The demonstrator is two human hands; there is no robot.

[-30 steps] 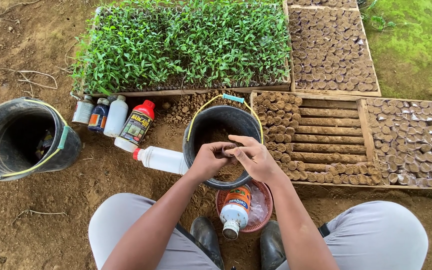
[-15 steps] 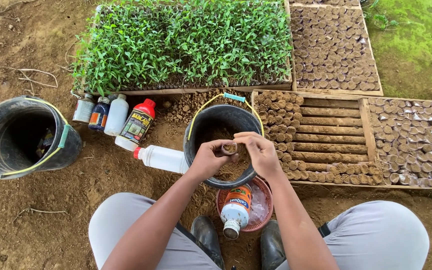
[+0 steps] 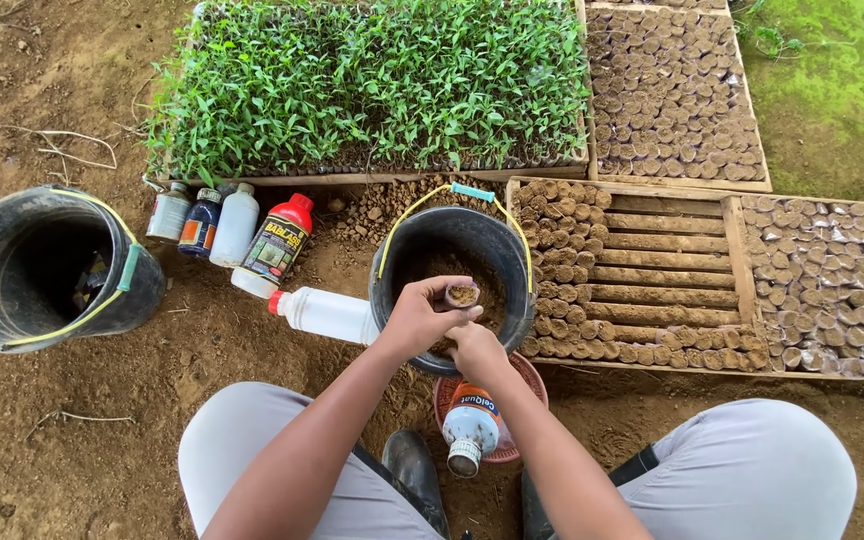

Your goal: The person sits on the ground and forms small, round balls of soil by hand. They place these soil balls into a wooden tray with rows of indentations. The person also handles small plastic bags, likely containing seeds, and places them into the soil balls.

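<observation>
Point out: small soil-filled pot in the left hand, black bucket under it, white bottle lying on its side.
small soil-filled pot (image 3: 462, 295), head view, soil top.
black bucket (image 3: 422, 232), head view, far rim.
white bottle (image 3: 330, 315), head view, middle of body.

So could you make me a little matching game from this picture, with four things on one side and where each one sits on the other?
Things:
1. small soil-filled seedling pot
2. white plastic bottle with red cap, lying on its side
3. tray of green seedlings
4. empty black bucket with yellow handle

Places:
A. far left, on bare soil
B. at the top, beyond the soil-filled black bucket
C. pinched in the left hand over the soil-filled bucket
D. on the ground, touching that bucket's left side

Pairs: 1-C, 2-D, 3-B, 4-A
</observation>
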